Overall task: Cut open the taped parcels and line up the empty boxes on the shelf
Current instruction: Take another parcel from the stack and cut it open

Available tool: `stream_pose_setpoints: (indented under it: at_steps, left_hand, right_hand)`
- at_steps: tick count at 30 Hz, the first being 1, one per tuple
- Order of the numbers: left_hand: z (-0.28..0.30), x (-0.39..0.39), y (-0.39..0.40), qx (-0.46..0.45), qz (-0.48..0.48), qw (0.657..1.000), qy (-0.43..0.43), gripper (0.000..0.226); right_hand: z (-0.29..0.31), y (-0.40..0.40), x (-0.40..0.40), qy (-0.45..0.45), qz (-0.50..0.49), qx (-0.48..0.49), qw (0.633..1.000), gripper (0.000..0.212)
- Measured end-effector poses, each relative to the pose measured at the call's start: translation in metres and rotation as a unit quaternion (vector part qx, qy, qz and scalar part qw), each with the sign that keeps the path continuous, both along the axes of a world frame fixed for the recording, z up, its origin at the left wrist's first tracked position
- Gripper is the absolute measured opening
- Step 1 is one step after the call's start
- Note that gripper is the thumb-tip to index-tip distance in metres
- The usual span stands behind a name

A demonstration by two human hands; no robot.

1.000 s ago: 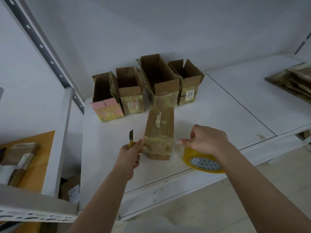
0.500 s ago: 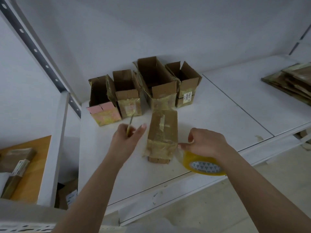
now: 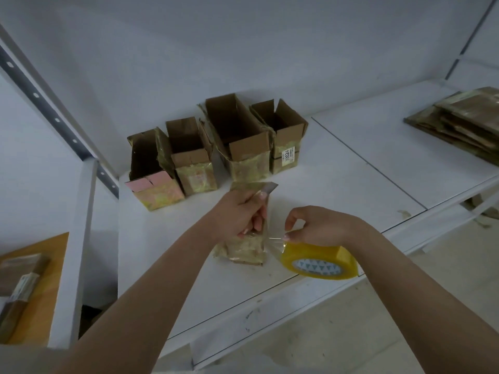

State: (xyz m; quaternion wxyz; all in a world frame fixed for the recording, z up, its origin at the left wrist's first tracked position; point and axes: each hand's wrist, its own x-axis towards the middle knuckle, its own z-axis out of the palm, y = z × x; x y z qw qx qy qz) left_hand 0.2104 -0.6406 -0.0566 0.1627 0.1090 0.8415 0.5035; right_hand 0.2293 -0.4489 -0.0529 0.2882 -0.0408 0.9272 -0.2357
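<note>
Here: left hand [image 3: 237, 214] grips knife [image 3: 266, 189]; right hand [image 3: 321, 225] grips tape roll [image 3: 320, 261]; box label [image 3: 286, 157] reads "30024".

My left hand [image 3: 241, 214] covers the middle of the long taped brown cardboard parcel [image 3: 244, 248], and I see only the grey blade tip [image 3: 270, 188] of the cutter beyond it. Far right of the parcel, the frame edge cuts off the flattened cardboard stack [image 3: 464, 121].

A storeroom or packing area is suggested: white metal shelving [image 3: 351, 168] with slotted uprights [image 3: 54, 117], opened cartons [image 3: 237, 141], flattened cardboard [image 3: 464, 120] stacked, and bare white walls.
</note>
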Motion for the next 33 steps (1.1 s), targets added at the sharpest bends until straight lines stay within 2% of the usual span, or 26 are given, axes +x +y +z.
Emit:
stream_pose_setpoints:
  at_steps: [6, 16, 20, 23, 26, 33]
  left_hand:
    - [-0.003, -0.003, -0.001, 0.008, 0.008, 1.000, -0.001, 0.039]
    - [-0.021, 0.012, -0.009, -0.048, -0.028, 0.998, -0.007, 0.037]
    - [-0.013, 0.014, -0.008, -0.101, -0.098, 0.989, -0.037, 0.037]
    - [-0.007, 0.016, -0.008, -0.181, -0.164, 0.969, -0.040, 0.037]
    - [-0.002, 0.016, 0.001, -0.291, -0.211, 0.933, -0.025, 0.041]
    - [-0.008, 0.024, 0.042, -0.473, -0.198, 0.858, 0.034, 0.041]
  right_hand:
    - [-0.002, -0.010, -0.002, 0.016, 0.032, 0.095, 0.995, 0.033]
    - [0.000, 0.002, 0.001, -0.038, 0.080, 0.112, 0.990, 0.036]
    - [-0.002, 0.006, 0.006, -0.030, 0.067, 0.091, 0.993, 0.033]
    - [-0.007, 0.006, 0.008, -0.024, 0.055, 0.092, 0.994, 0.032]
    - [-0.011, 0.005, 0.009, -0.010, 0.044, 0.094, 0.995, 0.030]
    - [-0.019, 0.009, 0.019, 0.025, 0.010, 0.090, 0.996, 0.026]
